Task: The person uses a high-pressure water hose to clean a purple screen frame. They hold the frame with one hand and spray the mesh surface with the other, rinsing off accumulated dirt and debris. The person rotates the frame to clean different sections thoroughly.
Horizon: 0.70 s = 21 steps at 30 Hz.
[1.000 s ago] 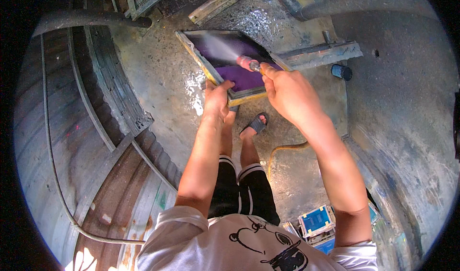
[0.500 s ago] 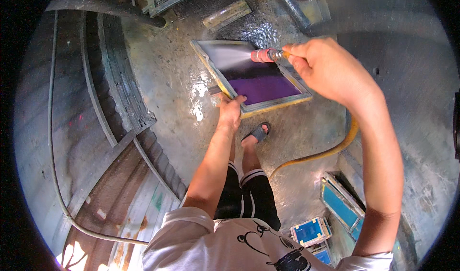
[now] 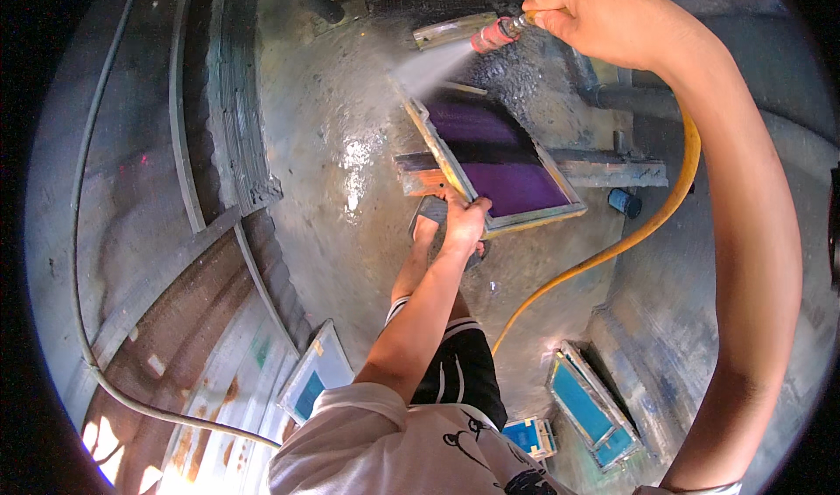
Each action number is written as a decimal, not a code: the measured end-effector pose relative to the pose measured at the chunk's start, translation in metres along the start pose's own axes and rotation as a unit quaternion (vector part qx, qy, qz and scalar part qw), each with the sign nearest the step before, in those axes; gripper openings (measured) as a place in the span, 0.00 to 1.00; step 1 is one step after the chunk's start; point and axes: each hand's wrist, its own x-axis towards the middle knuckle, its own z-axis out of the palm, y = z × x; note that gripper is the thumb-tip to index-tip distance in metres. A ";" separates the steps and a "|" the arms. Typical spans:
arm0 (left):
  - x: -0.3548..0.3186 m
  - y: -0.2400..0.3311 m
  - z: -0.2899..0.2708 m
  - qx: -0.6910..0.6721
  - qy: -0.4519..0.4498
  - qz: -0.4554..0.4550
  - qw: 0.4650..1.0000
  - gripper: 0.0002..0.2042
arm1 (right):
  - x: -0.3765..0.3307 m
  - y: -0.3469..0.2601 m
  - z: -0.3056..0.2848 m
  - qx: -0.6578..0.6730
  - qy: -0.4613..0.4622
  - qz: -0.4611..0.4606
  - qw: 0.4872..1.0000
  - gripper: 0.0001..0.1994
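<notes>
My left hand [image 3: 465,221] is closed on the near left corner of a screen-printing frame [image 3: 516,184], which has pale, worn edges and dark purple mesh. The frame is tilted above the wet floor. Up at the far right, my right hand [image 3: 584,12] grips a hose spray nozzle [image 3: 496,36] with a red head and a metal fitting. A white fan of water [image 3: 429,73] leaves it and strikes the frame's far left corner, hiding that corner. From the right hand, a yellow hose [image 3: 612,252] curves down beside my right forearm.
A beam [image 3: 612,171] lies on the floor behind the frame, with a dark blue can [image 3: 624,203] near its right end. Smaller blue-mesh screens [image 3: 582,400] lean at the lower right; another screen [image 3: 317,372] leans lower left. A grey cable [image 3: 77,259] hangs along the left wall.
My right hand and nozzle have moved farther away, and the spray has shifted from the mesh to the far left corner. The frame sits lower and further right in view; my head view has shifted.
</notes>
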 end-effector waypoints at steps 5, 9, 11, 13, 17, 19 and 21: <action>0.025 -0.033 -0.003 -0.064 -0.022 0.071 0.995 0.30 | 0.047 -0.008 0.001 -0.067 -0.001 -0.014 0.998 0.14; 0.029 -0.036 0.000 -0.078 -0.017 0.083 0.993 0.29 | 0.071 -0.008 0.007 -0.062 0.007 -0.022 0.998 0.11; 0.037 -0.040 0.000 -0.047 -0.003 0.083 0.995 0.29 | 0.080 -0.013 0.008 -0.062 0.010 -0.011 0.998 0.10; 0.039 -0.042 0.001 -0.035 0.003 0.084 0.996 0.29 | 0.087 -0.015 0.010 -0.071 -0.009 0.013 0.997 0.09; 0.039 -0.043 0.003 -0.041 0.000 0.090 0.995 0.29 | 0.104 -0.005 0.021 -0.101 0.010 0.023 0.995 0.09; 0.038 -0.043 0.003 -0.036 0.002 0.096 0.995 0.29 | 0.109 -0.002 0.022 -0.124 -0.004 0.026 0.992 0.09; 0.038 -0.045 0.002 -0.038 0.009 0.113 0.993 0.29 | 0.111 0.000 0.022 -0.112 -0.005 0.017 0.994 0.09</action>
